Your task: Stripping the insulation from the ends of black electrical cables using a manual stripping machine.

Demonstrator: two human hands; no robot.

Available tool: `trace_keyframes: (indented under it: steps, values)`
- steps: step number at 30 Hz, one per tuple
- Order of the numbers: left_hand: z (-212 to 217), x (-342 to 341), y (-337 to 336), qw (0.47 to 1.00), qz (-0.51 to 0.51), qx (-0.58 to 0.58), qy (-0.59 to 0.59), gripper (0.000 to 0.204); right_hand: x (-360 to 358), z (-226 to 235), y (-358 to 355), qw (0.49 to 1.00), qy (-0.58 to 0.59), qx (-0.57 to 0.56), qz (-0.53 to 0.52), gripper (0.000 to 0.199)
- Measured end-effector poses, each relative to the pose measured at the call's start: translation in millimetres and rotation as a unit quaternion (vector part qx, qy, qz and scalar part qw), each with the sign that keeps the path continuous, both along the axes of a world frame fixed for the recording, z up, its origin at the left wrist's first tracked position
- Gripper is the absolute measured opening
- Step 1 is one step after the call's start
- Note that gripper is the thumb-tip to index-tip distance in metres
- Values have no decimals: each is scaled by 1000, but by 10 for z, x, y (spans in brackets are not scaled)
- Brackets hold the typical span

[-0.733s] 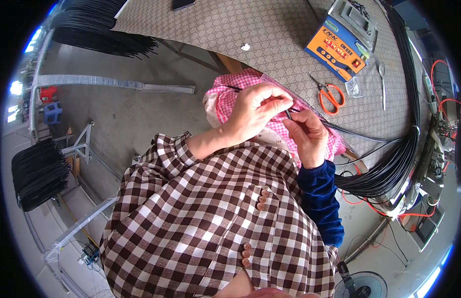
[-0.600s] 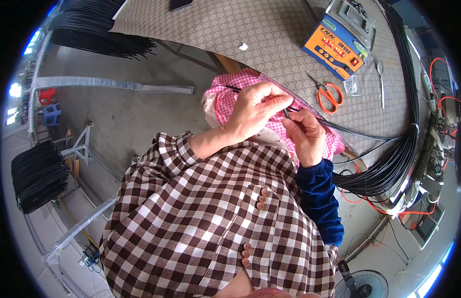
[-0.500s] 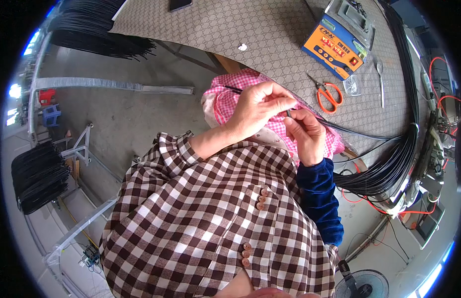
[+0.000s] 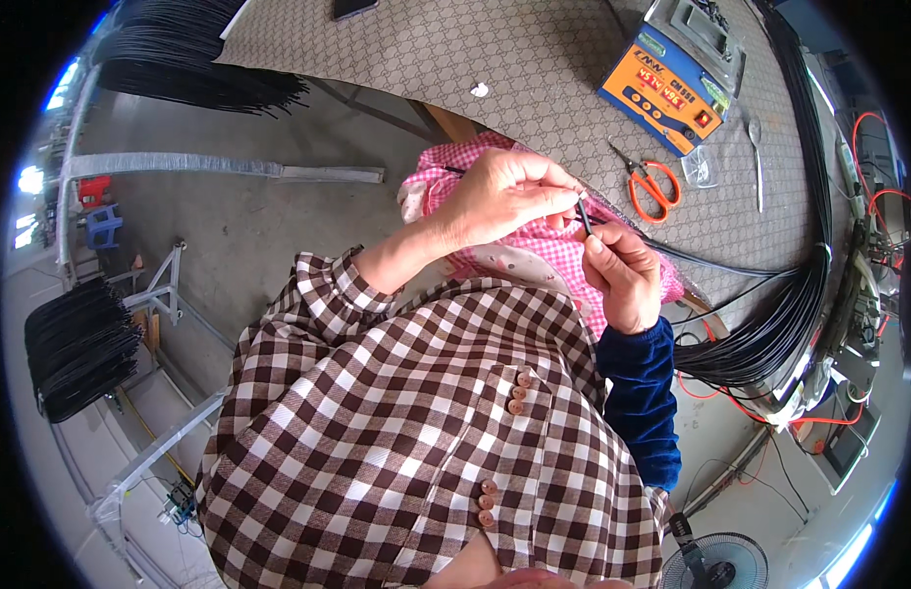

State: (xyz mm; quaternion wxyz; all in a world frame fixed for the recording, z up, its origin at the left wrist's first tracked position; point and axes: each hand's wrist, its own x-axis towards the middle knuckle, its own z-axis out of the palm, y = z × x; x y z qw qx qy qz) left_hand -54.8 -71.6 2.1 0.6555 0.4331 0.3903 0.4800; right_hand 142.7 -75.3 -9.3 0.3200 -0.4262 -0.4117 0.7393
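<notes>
In front of my lap, both hands meet at a short stretch of black cable [image 4: 585,218]. My left hand [image 4: 499,201] pinches its upper end between thumb and fingertips. Lower down, my right hand [image 4: 624,275] grips the same cable between thumb and forefinger. A small pale bit shows at the left fingertips, too small to name. Beneath the hands lies pink checked cloth [image 4: 450,157]. Beyond my right hand, black cables run to a thick tied bundle [image 4: 759,353] hanging over the table's edge.
On the patterned table [image 4: 426,59] lie orange-handled scissors [image 4: 653,191], a spoon [image 4: 755,162], a small clear bag [image 4: 701,167] and a white scrap [image 4: 480,89]. An orange and blue device [image 4: 661,93] stands behind. Black cable bundles [image 4: 82,344] hang on racks at left; a fan [image 4: 715,564] stands lower right.
My right hand has moved slightly right and down, away from the left fingertips. More of the black cable now shows between the two hands.
</notes>
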Motion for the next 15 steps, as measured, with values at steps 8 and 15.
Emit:
trace_keyframes:
  steps: [8, 15]
  values:
    - [-106, 196, -49, 990, 126, 56, -2, 11, -107, -19, -41, 992, 94, -41, -69, 10]
    - [-226, 499, -114, 955, 187, -96, -209, 17, -198, -95, -76, 989, 97, -14, -107, 8]
